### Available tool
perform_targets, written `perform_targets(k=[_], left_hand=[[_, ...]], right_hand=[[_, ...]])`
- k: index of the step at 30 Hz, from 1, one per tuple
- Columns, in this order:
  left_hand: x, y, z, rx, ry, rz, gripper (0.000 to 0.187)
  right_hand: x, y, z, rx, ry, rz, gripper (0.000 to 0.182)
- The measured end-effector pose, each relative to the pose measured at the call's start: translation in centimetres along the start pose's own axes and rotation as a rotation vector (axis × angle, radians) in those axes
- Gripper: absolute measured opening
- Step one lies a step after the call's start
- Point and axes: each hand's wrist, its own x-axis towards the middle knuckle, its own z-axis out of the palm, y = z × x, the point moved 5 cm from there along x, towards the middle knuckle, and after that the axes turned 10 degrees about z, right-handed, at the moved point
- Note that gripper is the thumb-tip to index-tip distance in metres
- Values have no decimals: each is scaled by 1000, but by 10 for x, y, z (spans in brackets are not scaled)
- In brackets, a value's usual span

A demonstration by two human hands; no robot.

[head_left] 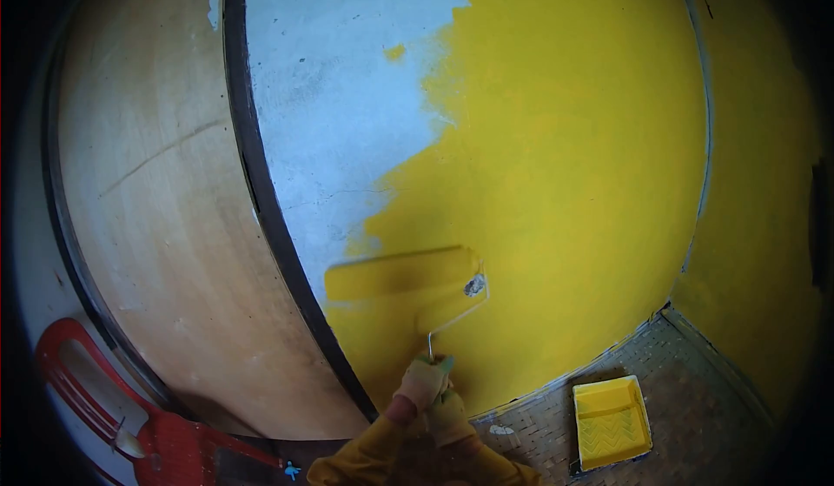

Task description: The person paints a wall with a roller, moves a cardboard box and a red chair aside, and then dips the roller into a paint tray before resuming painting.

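A paint roller (400, 273) coated in yellow lies against the wall, its left end near the dark wooden frame. Its bent wire runs down to the handle, which both hands grip. My left hand (421, 380) is closed around the upper part of the handle, and my right hand (447, 416) is closed just below it. Both seem to wear pale gloves. The handle itself is mostly hidden by the fingers. Yellow paint (565, 156) covers the right and lower wall; a pale blue-white area (339, 78) shows at the upper left.
A yellow paint tray (612, 425) sits on the woven floor (686, 399) at the lower right. At the lower left stands a red plastic chair (174, 447). A dark frame post (261, 182) separates the wall from a plywood panel (165, 191). A small blue object (292, 469) lies near the chair.
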Motion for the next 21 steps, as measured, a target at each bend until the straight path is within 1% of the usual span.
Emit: perform_targets(k=[1,2,3,4,5,7,8,10,12,13,14,16,18,19,21], left_hand=[[7,20,-1,36,-15,63,16],[18,47,0,89,-81,196,18],[31,77,2,139,-147,328,21],[46,109,5,195,-190,556,26],[54,144,11,63,-238,453,26],[76,190,23,-249,-282,340,24],[79,205,31,-251,-289,341,24],[78,224,40,-468,-171,336,22],[78,194,47,-477,-213,321,22],[78,171,51,-483,-251,312,23],[75,137,54,-450,-240,234,26],[50,67,56,-376,-208,113,30],[20,2,59,-351,-185,2,31],[12,-25,60,-364,-184,-66,30],[3,-51,61,-347,-178,-93,29]], right_hand=[[9,-12,-3,-180,22,-64,40],[26,-38,-10,-361,43,-128,42],[46,-54,-17,-207,50,-88,37],[70,-74,-24,-53,57,-48,39],[94,-106,-33,164,88,123,43],[110,-178,-57,213,-42,212,44],[122,-195,-66,163,-42,223,44],[127,-201,-78,111,-34,228,44],[122,-186,-85,11,7,75,44],[122,-157,-86,-57,114,-70,43],[111,-124,-83,-125,220,-215,42],[65,-66,-81,-154,251,-100,41],[27,5,-71,-164,153,112,41],[10,19,-71,-165,157,119,41],[-14,39,-68,-231,24,295,40]])
